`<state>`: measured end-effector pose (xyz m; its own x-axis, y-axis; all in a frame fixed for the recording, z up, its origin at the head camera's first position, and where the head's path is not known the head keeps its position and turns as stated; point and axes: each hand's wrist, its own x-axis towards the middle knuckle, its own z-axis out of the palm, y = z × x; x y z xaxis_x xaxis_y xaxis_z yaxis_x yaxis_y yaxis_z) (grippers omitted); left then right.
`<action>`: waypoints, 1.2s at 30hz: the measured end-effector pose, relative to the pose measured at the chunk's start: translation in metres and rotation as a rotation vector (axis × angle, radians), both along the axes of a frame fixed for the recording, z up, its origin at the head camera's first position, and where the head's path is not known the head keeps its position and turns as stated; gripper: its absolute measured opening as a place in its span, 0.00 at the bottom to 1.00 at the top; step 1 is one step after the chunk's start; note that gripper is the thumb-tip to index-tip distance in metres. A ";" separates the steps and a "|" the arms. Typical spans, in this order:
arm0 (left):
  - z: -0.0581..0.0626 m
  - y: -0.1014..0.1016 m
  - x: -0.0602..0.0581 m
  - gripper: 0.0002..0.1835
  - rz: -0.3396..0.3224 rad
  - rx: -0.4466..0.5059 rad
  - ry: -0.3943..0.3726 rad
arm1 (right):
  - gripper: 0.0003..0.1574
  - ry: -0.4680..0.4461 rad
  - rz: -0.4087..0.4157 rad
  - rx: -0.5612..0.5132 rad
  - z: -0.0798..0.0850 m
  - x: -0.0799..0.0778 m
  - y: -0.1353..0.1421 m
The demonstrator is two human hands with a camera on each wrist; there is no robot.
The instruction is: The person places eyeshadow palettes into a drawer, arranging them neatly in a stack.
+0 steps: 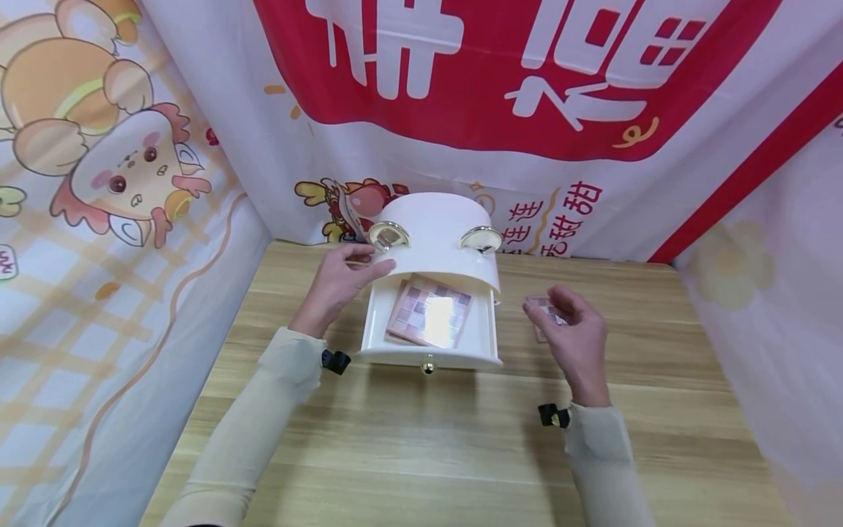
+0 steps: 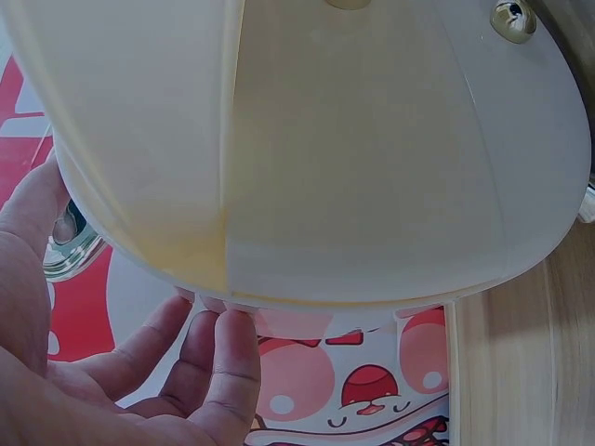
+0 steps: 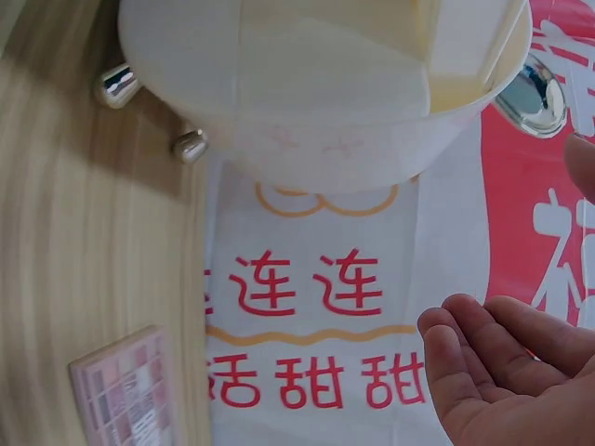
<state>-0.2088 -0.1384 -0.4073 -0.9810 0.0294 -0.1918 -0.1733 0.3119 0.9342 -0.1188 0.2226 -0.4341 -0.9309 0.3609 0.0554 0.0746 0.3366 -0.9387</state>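
The pink checkered palette [image 3: 130, 395] lies on the table [image 1: 428, 454], below and left of the nearer right hand [image 1: 579, 337], whose grip is parted, empty; the left hand [image 1: 339, 285], fingers spread, touches the white drawer box [image 1: 435, 238].

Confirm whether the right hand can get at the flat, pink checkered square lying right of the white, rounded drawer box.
Probably yes. The right hand looks empty and hovers close by the flat, pink checkered square, which lies on the light wood-grain table; I see nothing between them.
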 end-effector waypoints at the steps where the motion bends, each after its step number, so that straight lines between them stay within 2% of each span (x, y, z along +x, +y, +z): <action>1: 0.000 0.000 0.000 0.46 0.000 -0.001 0.000 | 0.42 -0.006 -0.002 -0.001 -0.001 0.000 0.001; 15: 0.001 -0.001 0.001 0.47 -0.003 -0.012 -0.008 | 0.53 -0.133 -0.067 -0.001 -0.026 -0.006 0.022; 21: 0.000 -0.001 0.000 0.47 -0.001 -0.003 -0.004 | 0.53 -0.149 -0.068 -0.017 -0.038 -0.009 0.032; 26: 0.000 -0.001 0.001 0.47 0.000 -0.006 -0.007 | 0.58 -0.183 -0.074 -0.028 -0.049 -0.009 0.038; 36: -0.001 -0.001 0.001 0.47 0.003 -0.004 -0.002 | 0.65 -0.267 -0.056 0.019 -0.066 -0.014 0.052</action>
